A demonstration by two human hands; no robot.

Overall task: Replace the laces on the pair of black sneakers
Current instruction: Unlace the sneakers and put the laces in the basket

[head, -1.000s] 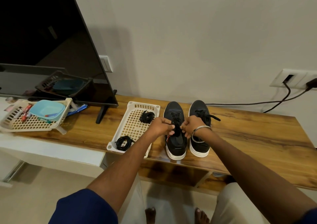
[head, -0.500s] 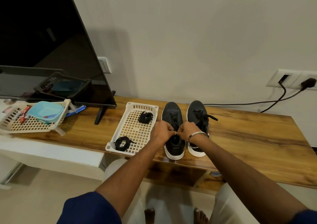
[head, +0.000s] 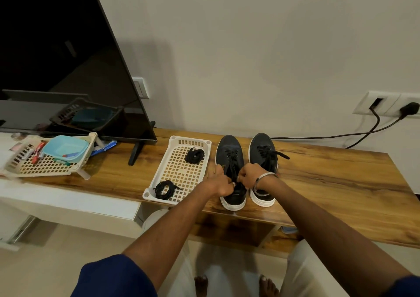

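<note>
Two black sneakers with white soles stand side by side on the wooden shelf (head: pixel 341 183), toes toward the wall. Over the tongue of the left sneaker (head: pixel 228 151), my left hand (head: pixel 219 182) and my right hand (head: pixel 251 175) both have curled fingers pinching its black lace ends. The right sneaker (head: pixel 261 147) is laced, one lace end trailing off to the right. Left of the shoes, a white lattice tray (head: pixel 176 171) holds two coiled black laces, one at the far end (head: pixel 194 155) and one at the near end (head: pixel 165 189).
A large TV (head: pixel 68 69) on a stand fills the left rear. A second white basket (head: pixel 45 162) with a blue container and small items sits far left. Cables (head: pixel 341 135) run along the wall to a socket at the right. My bare feet show below the shelf edge.
The camera has shifted slightly. My hands have drawn a little apart over the left sneaker's tongue while still holding its lace.
</note>
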